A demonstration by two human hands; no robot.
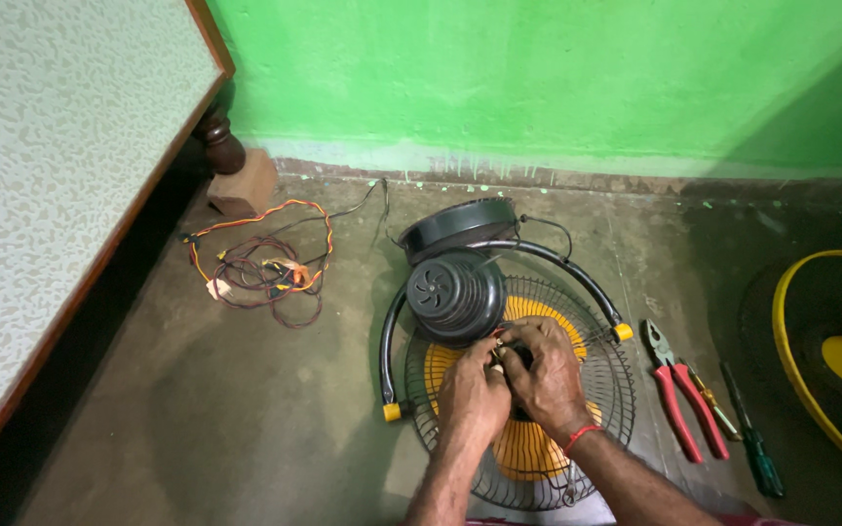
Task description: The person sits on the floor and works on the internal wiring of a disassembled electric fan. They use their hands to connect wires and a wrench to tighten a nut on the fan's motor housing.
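A small floor fan [499, 390] lies face down on the bare floor. Its round wire cage is black, and the orange blades show through the wires. The black motor housing [455, 295] sits on top of the cage, round and ribbed, pointing up. A black bent tube stand [577, 271] curves around it, with yellow caps on its ends. A small dark part [511, 353], mostly hidden, sits just below the motor, on the middle of the cage.

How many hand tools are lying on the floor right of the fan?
3: red pliers nearest the fan, a yellow-handled tool partly hidden beside them, and a green screwdriver farthest right.
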